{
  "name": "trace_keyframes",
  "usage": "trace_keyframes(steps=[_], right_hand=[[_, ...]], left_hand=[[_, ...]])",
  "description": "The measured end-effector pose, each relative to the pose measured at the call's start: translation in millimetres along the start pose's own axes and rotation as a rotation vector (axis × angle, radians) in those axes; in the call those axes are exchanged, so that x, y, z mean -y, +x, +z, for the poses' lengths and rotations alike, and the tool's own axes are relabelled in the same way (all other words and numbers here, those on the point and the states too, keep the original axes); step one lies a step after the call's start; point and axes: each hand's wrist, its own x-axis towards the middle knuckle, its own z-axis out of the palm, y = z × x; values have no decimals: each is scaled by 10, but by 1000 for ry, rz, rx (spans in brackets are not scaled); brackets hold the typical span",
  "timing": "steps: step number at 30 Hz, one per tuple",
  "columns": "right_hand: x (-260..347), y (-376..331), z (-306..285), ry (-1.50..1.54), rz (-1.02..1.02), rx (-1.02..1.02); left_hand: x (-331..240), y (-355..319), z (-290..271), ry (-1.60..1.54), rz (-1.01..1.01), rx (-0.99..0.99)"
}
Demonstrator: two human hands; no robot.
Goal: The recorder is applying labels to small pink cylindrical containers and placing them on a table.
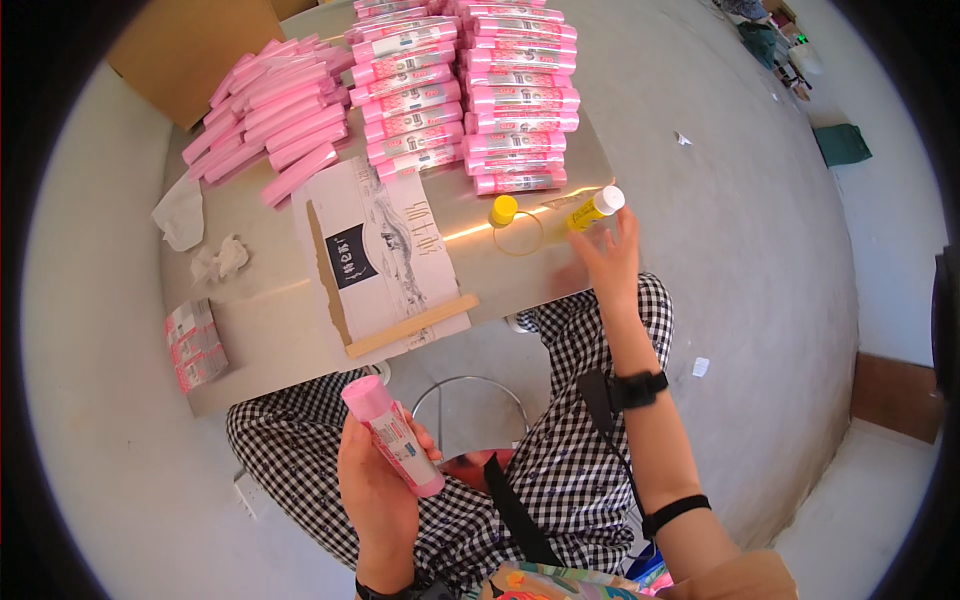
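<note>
My left hand (380, 490) is closed round a pink plastic-film roll (400, 440) with a printed label wrapped on it, held tilted above my lap. At the table's right edge my right hand (612, 262) has its thumb and fingers spread around a yellow glue stick (588, 212) with a white end. The fingertips are very near the stick; whether they touch it cannot be made out. Left of it on the table is a small yellow cap (503, 210), beside a thin rubber band (520, 235). A printed cardboard sheet (400, 255) lies in front of me, a wooden strip (412, 326) across its near edge.
Labelled pink rolls (520, 100) are stacked in two columns at the back. Unlabelled pink rolls (285, 105) are piled left of them, near a cardboard box (190, 55). Label stacks (196, 345) lie at the table's left edge, below crumpled tissue (222, 260).
</note>
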Motion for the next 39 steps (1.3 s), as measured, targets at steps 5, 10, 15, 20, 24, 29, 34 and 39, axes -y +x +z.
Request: trace_keyframes(steps=[5, 10, 15, 20, 24, 29, 34, 39], right_hand=[[465, -129, 104, 255, 41, 168], [1454, -1082, -533, 219, 54, 753], [1926, -1504, -698, 222, -24, 735], [2081, -1706, -759, 471, 270, 744], [2086, -1921, -660, 941, 610, 778], [2194, -2043, -659, 696, 615, 758], [2251, -2085, -722, 520, 499, 885], [2336, -2169, -734, 578, 570, 821]], left_hand=[[-81, -106, -45, -51, 72, 40], [-90, -245, -127, -63, 138, 40], [-78, -382, -203, -52, 173, 81], [-60, -527, -295, -72, 175, 96], [-44, -690, -329, -65, 137, 165], [-69, -881, -343, -155, -25, 224], [-48, -996, -377, -26, 34, 225], [-100, -1098, -410, -38, 5, 238]])
